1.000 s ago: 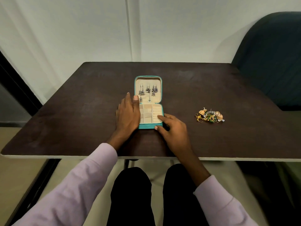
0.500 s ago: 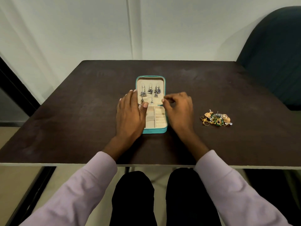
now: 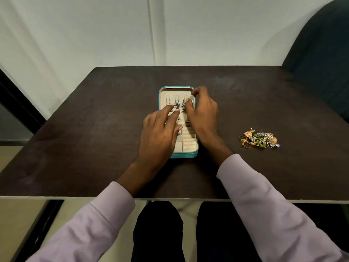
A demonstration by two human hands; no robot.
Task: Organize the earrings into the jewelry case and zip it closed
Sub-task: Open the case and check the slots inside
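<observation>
A teal jewelry case (image 3: pixel 186 155) lies open in the middle of the dark table (image 3: pixel 90 133), its cream lid panel at the far end. Several silver drop earrings (image 3: pixel 177 105) hang on that panel. My left hand (image 3: pixel 158 137) lies over the case's left side, its straight fingers touching the panel by the earrings. My right hand (image 3: pixel 203 114) is at the lid's upper right corner with curled fingers; thumb and forefinger pinch the rightmost silver earring (image 3: pixel 183 108). A pile of gold, green and silver earrings (image 3: pixel 259 140) lies on the table to the right.
The case's lower half shows cream compartments and ring rolls (image 3: pixel 188 140), partly hidden by my hands. A dark green chair (image 3: pixel 321 53) stands at the table's far right corner. A white wall is behind the table. My knees are under the near edge.
My right hand moved from the case's front right corner up to the lid's right side and now its top corner. My left hand slid forward over the case to the earrings.
</observation>
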